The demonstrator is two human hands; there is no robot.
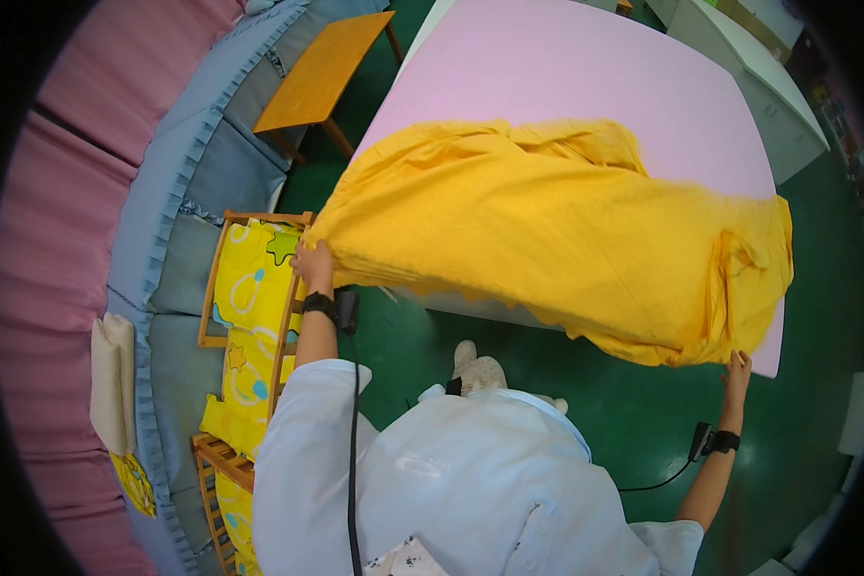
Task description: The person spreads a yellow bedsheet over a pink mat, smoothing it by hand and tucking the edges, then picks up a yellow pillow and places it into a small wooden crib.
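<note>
Green floor, a pink bed with a yellow sheet lying long across its near edge. The left hand pinches its left corner, the right hand its right (arms spread wide).

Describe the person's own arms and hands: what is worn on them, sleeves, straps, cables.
Both arms wear short, pale blue-white sleeves that end near the elbow; the forearms and hands are bare, no gloves. The left hand has a black wrist strap carrying a small black device, with a black cable running down over the sleeve. The right hand has the same: black strap, small black device, thin black cable trailing away.
</note>
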